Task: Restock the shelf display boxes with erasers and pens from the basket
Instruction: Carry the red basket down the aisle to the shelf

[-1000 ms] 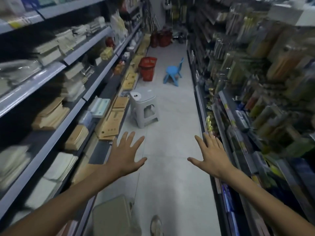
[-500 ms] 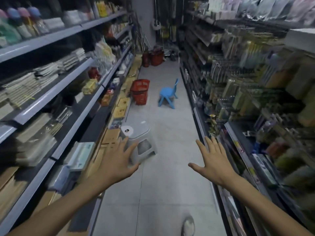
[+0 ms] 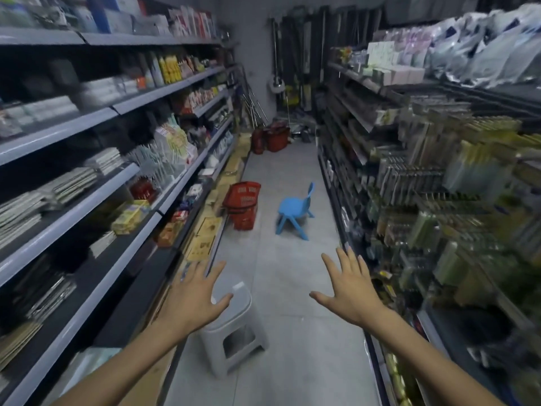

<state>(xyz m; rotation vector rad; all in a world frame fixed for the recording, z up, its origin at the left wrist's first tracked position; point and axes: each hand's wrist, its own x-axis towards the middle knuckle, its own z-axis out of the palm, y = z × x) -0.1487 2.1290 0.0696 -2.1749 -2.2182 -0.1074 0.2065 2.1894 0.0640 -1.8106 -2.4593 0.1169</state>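
While a narrow shop aisle with a pale grey tiled floor [image 3: 281,177] runs away ahead, two bare arms reach forward into it from the near edge. The left hand [image 3: 194,294] is spread wide, palm down, fingers splayed, holding nothing; it hangs in front of a grey plastic step stool [image 3: 234,329] standing on the floor near the left shelving. The right hand [image 3: 349,288] is likewise spread wide and empty, over bare floor close to the right shelving. Farther along, on the left side of the aisle, a red plastic shopping basket [image 3: 242,205] sits on the floor against the bottom shelf; its contents cannot be made out. Just right of it stands a small blue plastic child's chair [image 3: 295,210]. Grey metal shelves [image 3: 87,189] of blurred stationery line the left, and packed racks of hanging pens [image 3: 415,183] line the right.
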